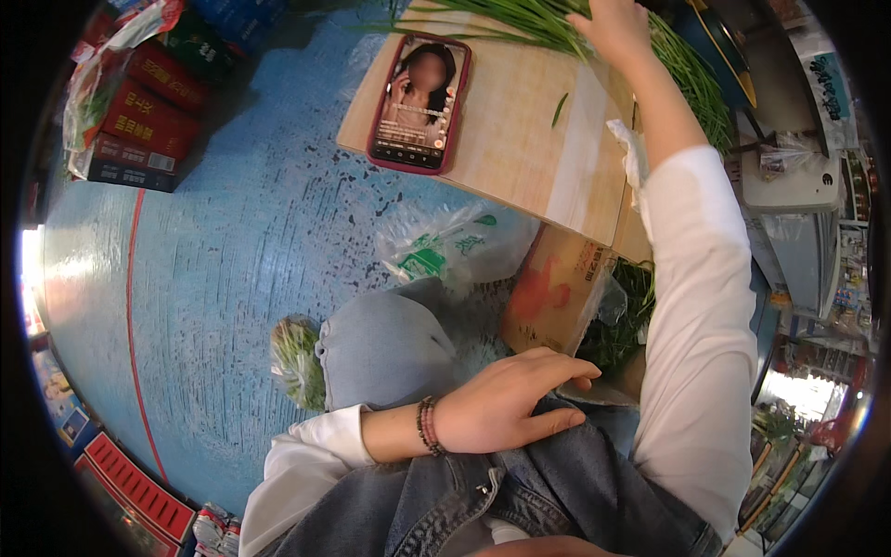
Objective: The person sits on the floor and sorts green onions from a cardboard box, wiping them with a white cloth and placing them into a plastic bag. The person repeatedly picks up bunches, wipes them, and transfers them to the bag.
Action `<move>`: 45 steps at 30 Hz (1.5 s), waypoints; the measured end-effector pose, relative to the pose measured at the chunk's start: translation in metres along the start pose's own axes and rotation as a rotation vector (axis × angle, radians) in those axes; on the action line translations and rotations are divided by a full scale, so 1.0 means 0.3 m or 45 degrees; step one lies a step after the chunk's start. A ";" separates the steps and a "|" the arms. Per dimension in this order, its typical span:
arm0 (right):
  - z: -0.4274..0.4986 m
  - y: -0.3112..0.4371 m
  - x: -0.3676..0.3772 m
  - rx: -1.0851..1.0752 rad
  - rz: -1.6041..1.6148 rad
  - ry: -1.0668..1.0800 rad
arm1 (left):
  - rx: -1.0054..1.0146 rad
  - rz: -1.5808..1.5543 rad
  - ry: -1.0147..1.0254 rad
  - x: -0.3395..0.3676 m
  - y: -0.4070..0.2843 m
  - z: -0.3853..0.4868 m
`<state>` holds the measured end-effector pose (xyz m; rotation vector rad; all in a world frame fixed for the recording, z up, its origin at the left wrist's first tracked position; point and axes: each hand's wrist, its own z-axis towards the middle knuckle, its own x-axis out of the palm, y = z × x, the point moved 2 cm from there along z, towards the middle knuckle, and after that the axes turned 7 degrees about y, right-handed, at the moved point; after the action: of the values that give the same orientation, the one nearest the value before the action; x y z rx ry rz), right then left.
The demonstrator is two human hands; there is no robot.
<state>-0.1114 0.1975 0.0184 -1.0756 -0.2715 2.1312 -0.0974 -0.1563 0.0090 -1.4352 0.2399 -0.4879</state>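
Observation:
My left hand (508, 404) rests over my lap, palm down, with its thumb apart from the fingers and nothing in it; a beaded bracelet (427, 426) circles the wrist. At the top of the view my right hand (616, 31) reaches to a pile of long green stalks (529, 28), perhaps garlic chives, lying across a cardboard box (522, 132). Its fingers are partly cut off by the frame edge, so their hold cannot be told. A smartphone in a dark red case (419, 104) lies on the box, its screen lit. One short green leaf piece (560, 110) lies beside it.
Below the box, a clear plastic bag with green print (452, 244) lies on the worn blue floor (230, 278). An open carton (550, 292) holds dark leafy greens (619, 327). Bagged greens (299, 362) sit by my knee. Red boxes (150, 118) stand upper left, a white scale (790, 181) right.

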 end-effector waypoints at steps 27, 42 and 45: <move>-1.182 -0.055 -0.996 1.026 0.603 1.167 | 0.018 0.992 0.586 0.348 -0.030 0.104; -0.447 0.113 -0.330 0.851 0.542 0.772 | -0.254 1.300 1.056 0.362 0.328 0.283; -0.416 0.185 -0.381 0.797 0.599 0.535 | -0.305 1.397 0.999 0.326 0.314 0.287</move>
<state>0.0007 0.0634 -0.0163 -1.2294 0.8657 2.0748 0.0432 -0.1193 -0.0593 -1.0556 1.6473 -0.0698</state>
